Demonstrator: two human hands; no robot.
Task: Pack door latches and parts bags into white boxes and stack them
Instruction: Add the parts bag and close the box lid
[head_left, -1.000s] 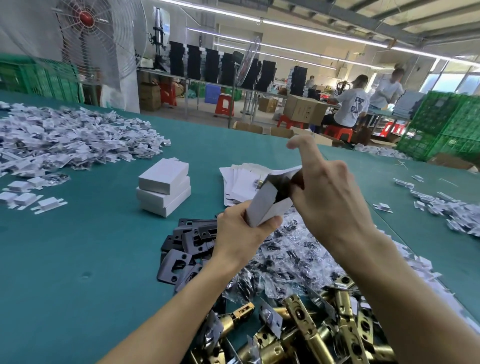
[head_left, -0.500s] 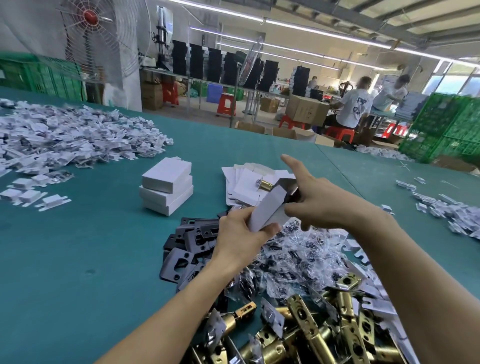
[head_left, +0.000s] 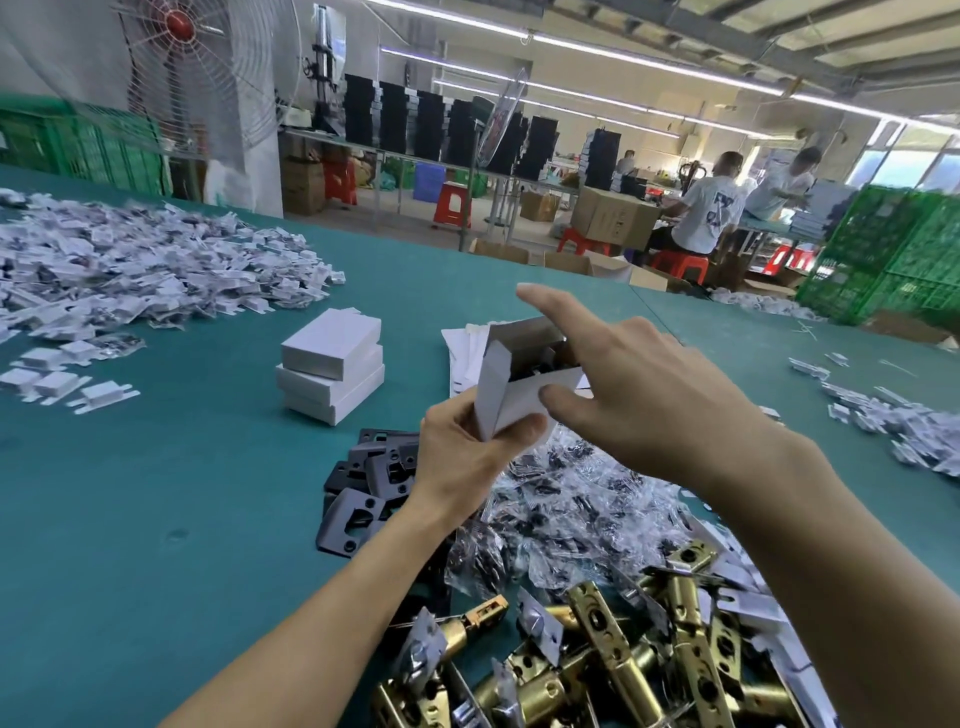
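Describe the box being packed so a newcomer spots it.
On the teal table, look above the brass latches at the near edge. The left hand holds a white box aloft. Unlike the closed stacked boxes left of it, its top is open.

Head-worn view, forward-down, close over table (head_left: 156, 519)

text: none legible | T-shirt print (head_left: 707, 212) — blurred | carton marking (head_left: 615, 224) — too small

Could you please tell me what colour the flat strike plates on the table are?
The strike plates are matte black, clearest in the head view.
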